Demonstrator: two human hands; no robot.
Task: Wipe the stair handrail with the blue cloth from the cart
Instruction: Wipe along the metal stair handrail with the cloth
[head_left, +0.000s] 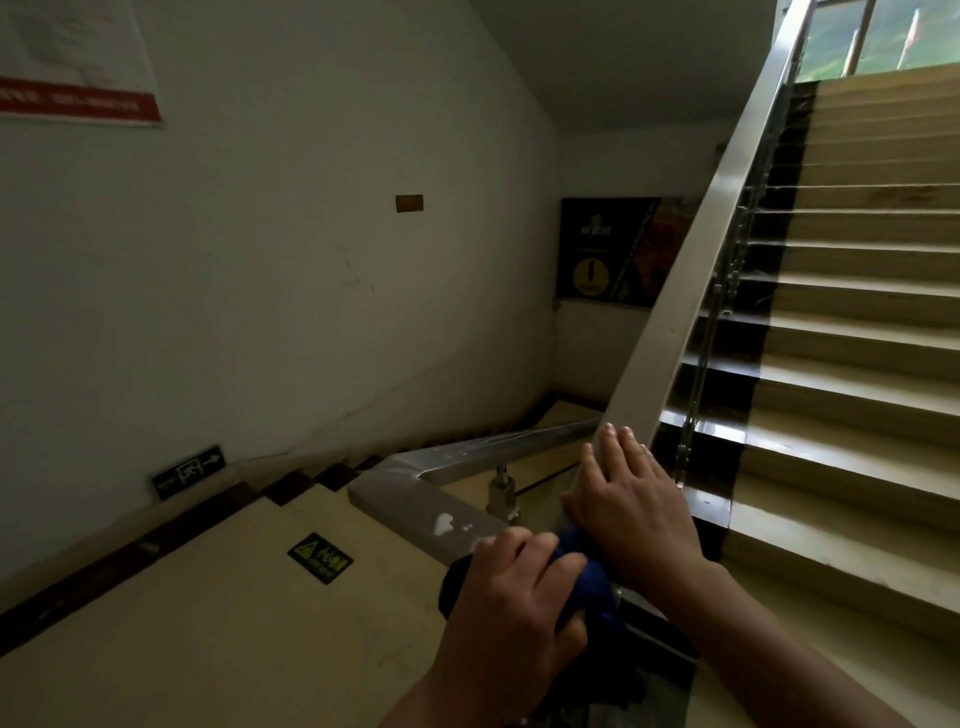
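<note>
A flat metal handrail (691, 270) rises to the upper right along the stairs and bends around the landing at the lower middle. The blue cloth (587, 582) is bunched on the rail at that bend. My left hand (511, 597) grips the cloth from the left side. My right hand (631, 501) lies flat on the rising rail just above the cloth, fingers spread and pointing up along it. White spots (445, 524) mark the lower rail section left of my left hand.
Tan steps (857, 364) with dark edging climb at the right toward a window. A landing floor (208, 597) with a green sticker lies at the left. Signs hang on the white walls. Metal balusters stand under the rail. No cart is in view.
</note>
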